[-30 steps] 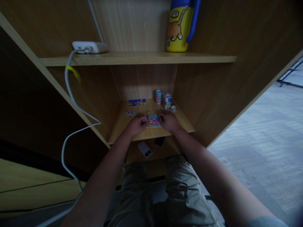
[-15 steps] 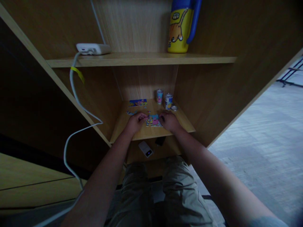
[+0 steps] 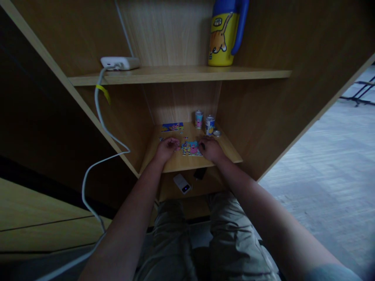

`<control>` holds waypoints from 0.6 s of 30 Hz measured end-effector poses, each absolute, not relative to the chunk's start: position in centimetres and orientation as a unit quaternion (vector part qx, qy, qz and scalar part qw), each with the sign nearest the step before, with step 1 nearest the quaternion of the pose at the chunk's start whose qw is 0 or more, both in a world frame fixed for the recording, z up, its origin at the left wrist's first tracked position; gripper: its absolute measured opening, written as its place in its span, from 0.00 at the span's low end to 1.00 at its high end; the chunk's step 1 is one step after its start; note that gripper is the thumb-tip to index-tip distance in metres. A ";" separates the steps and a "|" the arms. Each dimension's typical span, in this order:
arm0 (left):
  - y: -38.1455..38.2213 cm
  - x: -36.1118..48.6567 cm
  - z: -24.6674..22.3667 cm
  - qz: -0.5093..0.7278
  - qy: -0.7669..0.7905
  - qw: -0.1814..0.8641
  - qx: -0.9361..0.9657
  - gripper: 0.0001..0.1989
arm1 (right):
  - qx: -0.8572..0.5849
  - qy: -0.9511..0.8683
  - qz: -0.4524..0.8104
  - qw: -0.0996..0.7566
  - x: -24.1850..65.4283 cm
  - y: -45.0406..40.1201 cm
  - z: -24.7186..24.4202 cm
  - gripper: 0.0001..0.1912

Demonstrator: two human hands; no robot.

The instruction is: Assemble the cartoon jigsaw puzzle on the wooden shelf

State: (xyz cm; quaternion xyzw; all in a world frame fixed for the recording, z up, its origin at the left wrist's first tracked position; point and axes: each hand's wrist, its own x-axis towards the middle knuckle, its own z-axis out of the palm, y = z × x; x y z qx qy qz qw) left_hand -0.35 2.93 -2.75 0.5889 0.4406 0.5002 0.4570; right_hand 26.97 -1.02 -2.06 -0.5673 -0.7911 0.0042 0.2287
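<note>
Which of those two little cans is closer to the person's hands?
The blue-and-white can, beside the silvery disc and behind the right hand; the pink-figured can stands farther back, to its left.

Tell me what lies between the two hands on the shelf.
The head view shows a colourful jigsaw between the left hand and the right hand.
</note>
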 end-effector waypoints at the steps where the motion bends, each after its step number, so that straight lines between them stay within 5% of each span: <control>1: 3.0 -0.3 -2.7 0.501 0.440 0.456 0.590 0.15 | -0.565 -0.792 -0.001 0.232 27.0 -0.9 -2.2 0.13; 18: 1.4 0.1 -1.0 0.497 0.469 0.465 0.562 0.13 | -0.563 -0.789 0.005 0.247 27.1 -1.0 -2.2 0.12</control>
